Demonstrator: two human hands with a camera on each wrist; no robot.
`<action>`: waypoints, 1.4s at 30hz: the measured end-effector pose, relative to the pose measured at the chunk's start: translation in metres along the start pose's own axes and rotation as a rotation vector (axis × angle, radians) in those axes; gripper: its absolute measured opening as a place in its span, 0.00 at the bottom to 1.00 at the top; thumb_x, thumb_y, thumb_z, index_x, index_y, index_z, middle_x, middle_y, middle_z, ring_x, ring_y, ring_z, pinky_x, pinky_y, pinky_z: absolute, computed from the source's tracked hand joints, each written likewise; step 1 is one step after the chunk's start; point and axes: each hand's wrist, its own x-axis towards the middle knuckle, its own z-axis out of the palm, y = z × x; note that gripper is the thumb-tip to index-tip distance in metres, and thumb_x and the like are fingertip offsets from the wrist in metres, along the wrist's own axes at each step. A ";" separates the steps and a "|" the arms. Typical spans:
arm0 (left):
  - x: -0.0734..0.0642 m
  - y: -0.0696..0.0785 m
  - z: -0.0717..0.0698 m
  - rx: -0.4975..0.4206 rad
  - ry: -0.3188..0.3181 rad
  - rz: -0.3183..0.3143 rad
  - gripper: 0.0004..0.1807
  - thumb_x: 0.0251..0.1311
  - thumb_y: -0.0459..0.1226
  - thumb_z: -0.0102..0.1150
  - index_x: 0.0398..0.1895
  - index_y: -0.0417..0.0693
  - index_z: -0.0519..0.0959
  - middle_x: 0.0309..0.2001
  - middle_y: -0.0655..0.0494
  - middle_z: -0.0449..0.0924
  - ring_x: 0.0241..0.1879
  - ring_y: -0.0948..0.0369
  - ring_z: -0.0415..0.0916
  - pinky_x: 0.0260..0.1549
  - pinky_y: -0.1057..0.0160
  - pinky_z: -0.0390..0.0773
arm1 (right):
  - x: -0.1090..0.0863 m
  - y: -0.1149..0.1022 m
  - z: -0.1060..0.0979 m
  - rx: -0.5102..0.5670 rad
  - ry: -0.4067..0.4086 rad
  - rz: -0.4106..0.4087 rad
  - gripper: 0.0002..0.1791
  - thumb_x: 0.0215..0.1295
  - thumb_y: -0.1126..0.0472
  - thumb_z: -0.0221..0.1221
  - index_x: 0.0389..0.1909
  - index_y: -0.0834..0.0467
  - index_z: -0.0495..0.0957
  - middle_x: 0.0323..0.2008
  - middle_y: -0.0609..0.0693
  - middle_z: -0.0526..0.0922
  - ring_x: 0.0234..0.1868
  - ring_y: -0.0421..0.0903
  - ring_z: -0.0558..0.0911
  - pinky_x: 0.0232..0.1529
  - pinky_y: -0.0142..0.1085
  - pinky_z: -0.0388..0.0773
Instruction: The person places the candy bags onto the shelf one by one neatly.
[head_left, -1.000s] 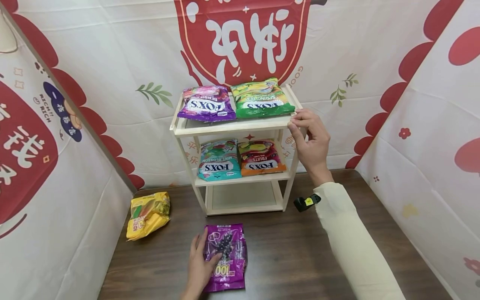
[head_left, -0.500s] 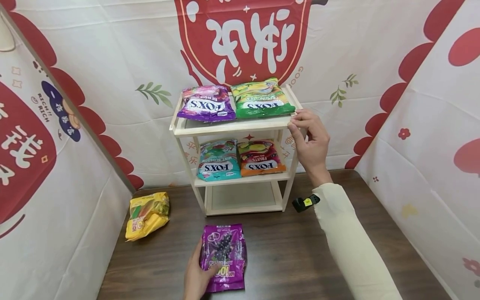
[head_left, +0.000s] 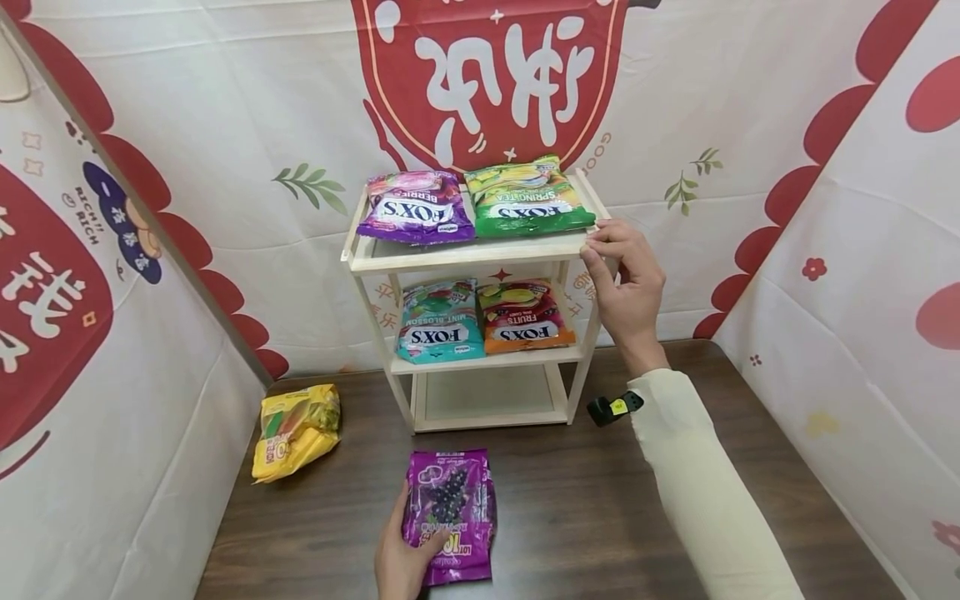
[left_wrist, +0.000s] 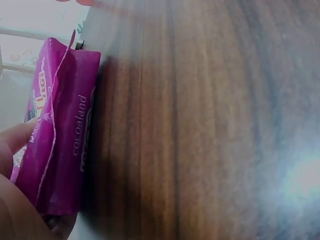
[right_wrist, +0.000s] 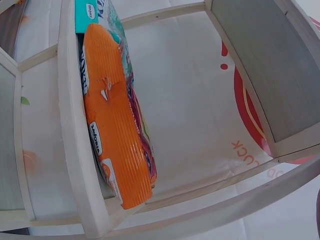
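Note:
My left hand [head_left: 405,554] grips the left edge of a purple candy bag [head_left: 450,500] printed with dark grapes, thumb on top and fingers out of sight beneath. The left wrist view has the same bag [left_wrist: 65,135] tilted, its "cocoaland" end toward the camera, close to the table. With thumb and fingertips, my right hand [head_left: 630,287] holds the front right corner of a pale wooden shelf rack [head_left: 465,260]. The right wrist view looks into the rack's middle tier, where an orange-ended Fox's bag [right_wrist: 115,120] lies near the front rail.
On the rack's top lie a purple Berries bag [head_left: 416,208] and a green Spring Tea bag [head_left: 525,200]. Below sit a teal Mint Blossom bag [head_left: 440,325] and a Fruits bag [head_left: 525,317]. A yellow candy bag [head_left: 296,433] lies at left on the brown table [head_left: 585,508].
My left fingers have slid from the purple bag's upper left side to under its edge, and the thumb now lies on top. The right hand has stayed at the rack corner.

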 end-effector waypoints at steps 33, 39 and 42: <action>-0.006 -0.008 0.015 -0.496 0.135 -0.047 0.42 0.35 0.34 0.79 0.61 0.55 0.76 0.58 0.36 0.73 0.44 0.49 0.79 0.32 0.65 0.83 | 0.001 -0.001 -0.001 -0.017 -0.018 0.000 0.07 0.53 0.84 0.58 0.34 0.77 0.77 0.39 0.72 0.77 0.52 0.63 0.74 0.57 0.46 0.74; -0.003 -0.006 0.016 -0.489 0.140 -0.031 0.38 0.35 0.32 0.78 0.58 0.52 0.78 0.56 0.40 0.76 0.49 0.49 0.77 0.37 0.71 0.79 | 0.000 0.000 -0.002 -0.028 -0.014 -0.005 0.07 0.53 0.83 0.58 0.34 0.77 0.76 0.40 0.71 0.77 0.53 0.62 0.75 0.58 0.45 0.74; -0.001 -0.004 0.017 -0.489 0.133 -0.021 0.37 0.36 0.31 0.78 0.57 0.51 0.79 0.56 0.42 0.77 0.50 0.49 0.76 0.39 0.72 0.78 | 0.000 0.000 -0.001 -0.021 -0.010 -0.012 0.05 0.54 0.82 0.59 0.33 0.77 0.76 0.39 0.71 0.77 0.52 0.63 0.75 0.57 0.45 0.74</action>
